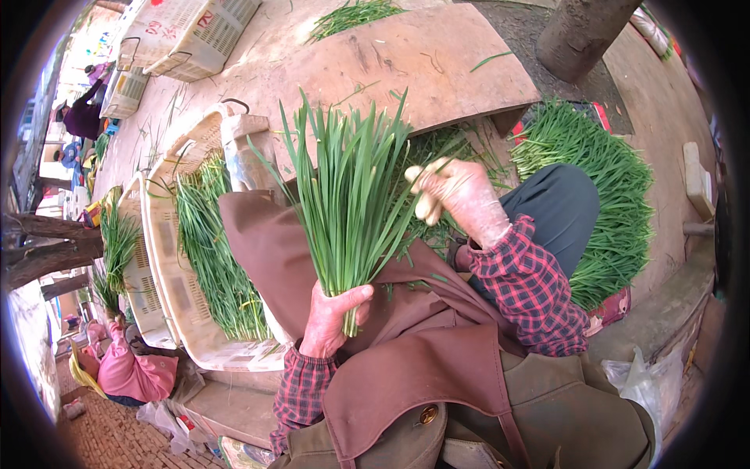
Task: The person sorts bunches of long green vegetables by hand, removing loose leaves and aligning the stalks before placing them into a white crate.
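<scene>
My left hand [330, 316] is wrapped round the lower end of a bunch of garlic chives [344, 187], holding it upright with the blades fanning out above. Beside the bunch, on its right, my right hand [465, 195] has its fingers curled together, with pale covers on the fingertips. Whether a blade is pinched between those fingers cannot be made out. Under both hands a brown apron [262, 242] covers my lap, with a few cut bits of leaf on it. Loose chives partly hidden by the bunch lie beyond my knees.
A low board [406, 74] stands ahead. At the left, a pale plastic crate [164, 289] holds chives; a big chive pile [609, 211] lies at the right. Stacked crates [191, 39] and a tree trunk [582, 39] stand farther off. A person in pink [141, 371] sits at the lower left.
</scene>
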Motion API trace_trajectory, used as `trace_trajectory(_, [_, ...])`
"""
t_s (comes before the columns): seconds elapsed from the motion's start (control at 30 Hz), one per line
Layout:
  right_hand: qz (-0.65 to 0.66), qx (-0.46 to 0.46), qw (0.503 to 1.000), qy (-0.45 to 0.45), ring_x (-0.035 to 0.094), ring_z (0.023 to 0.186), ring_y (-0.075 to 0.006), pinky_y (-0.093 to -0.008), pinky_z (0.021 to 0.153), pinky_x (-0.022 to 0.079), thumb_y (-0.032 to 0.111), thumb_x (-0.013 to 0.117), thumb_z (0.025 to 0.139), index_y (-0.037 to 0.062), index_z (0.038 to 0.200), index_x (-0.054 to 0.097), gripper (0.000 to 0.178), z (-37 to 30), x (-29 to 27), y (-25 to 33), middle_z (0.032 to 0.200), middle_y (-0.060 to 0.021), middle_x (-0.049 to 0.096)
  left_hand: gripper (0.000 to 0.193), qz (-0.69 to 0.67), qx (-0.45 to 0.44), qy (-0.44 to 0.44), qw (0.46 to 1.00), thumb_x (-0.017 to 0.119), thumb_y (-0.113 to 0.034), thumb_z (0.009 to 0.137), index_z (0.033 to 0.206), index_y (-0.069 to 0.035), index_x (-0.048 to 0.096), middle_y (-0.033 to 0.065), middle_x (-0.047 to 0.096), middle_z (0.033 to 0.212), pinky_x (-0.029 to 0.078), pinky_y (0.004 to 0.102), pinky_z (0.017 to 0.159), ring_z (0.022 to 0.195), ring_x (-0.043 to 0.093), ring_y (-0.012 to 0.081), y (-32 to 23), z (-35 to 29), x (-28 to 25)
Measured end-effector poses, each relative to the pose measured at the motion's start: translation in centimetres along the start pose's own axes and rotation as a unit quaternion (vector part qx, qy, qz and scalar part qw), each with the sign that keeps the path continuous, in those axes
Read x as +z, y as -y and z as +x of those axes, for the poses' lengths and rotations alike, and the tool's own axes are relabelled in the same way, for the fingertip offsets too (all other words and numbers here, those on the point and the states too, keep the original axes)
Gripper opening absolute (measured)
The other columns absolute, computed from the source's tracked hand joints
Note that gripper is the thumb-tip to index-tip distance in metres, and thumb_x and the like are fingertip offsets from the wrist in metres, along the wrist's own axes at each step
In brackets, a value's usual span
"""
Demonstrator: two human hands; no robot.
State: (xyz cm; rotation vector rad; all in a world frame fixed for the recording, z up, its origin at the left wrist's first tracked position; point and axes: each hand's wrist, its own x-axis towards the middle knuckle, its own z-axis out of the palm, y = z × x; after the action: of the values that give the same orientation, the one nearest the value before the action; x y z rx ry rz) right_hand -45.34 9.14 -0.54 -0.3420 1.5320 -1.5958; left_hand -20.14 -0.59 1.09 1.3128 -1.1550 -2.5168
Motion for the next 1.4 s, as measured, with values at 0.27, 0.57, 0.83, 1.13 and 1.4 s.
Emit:
trace_trajectory(0.27, [-0.120,-0.255,0.957,-0.075,0.063,0.077,-0.0120,-0.0269,0.074,0.052,0.019,0.072,0.091,0.0014,0.100,0.069,0.020,0.6,-0.9,3.0,0.087,-0.0074,0.070,0.027,0.000,-0.016,-0.017,1.000,0.076,0.001,0.081,0.101,-0.003,0.058,0.0033,0.058,0.074,0.042,0.0251,0.044,0.050,0.052,0.0114,0.5,-0.6,0.2])
trace_trajectory(0.57, [-0.350,-0.129,0.913,0.165,0.066,0.059,-0.0232,-0.0361,0.059,0.052,0.028,0.062,0.096,0.0048,0.083,0.062,0.027,0.7,1.7,-0.6,0.063,-0.0081,0.064,0.030,0.015,-0.019,-0.019,1.000,0.074,0.002,0.082,0.104,-0.003,0.056,0.0032,0.058,0.077,0.040,0.0247,0.043,0.050,0.050,0.0106,1.0,-0.9,0.3])
trace_trajectory(0.83, [-0.018,0.012,1.000,-0.005,0.055,0.051,-0.0070,-0.0227,0.046,0.045,0.022,0.064,0.097,0.0023,0.083,0.065,0.024,-0.3,0.7,-0.6,0.068,-0.0013,0.063,0.031,-0.011,-0.048,-0.012,0.999,0.074,0.001,0.083,0.106,-0.006,0.054,0.0004,0.055,0.077,0.037,0.0232,0.043,0.049,0.046,0.0076,0.9,-1.0,-0.3])
trace_trajectory(1.13, [-0.033,0.018,0.991,0.131,0.051,0.047,-0.0068,-0.0210,0.045,0.042,0.025,0.070,0.093,-0.0005,0.097,0.067,0.026,-0.4,5.1,1.1,0.070,-0.0037,0.067,0.035,0.048,-0.025,-0.021,0.998,0.073,0.003,0.083,0.108,-0.007,0.052,-0.0005,0.055,0.080,0.035,0.0226,0.043,0.051,0.044,0.0066,1.0,-0.8,0.8])
trace_trajectory(1.4, [0.047,0.073,0.987,0.137,0.047,0.043,-0.0060,-0.0209,0.039,0.035,0.019,0.063,0.097,-0.0017,0.089,0.067,0.022,-1.2,4.0,0.6,0.061,-0.0029,0.059,0.035,0.043,0.014,-0.022,0.999,0.072,0.001,0.085,0.112,-0.007,0.051,-0.0012,0.053,0.080,0.032,0.0223,0.042,0.051,0.042,0.0054,0.3,-0.7,1.0])
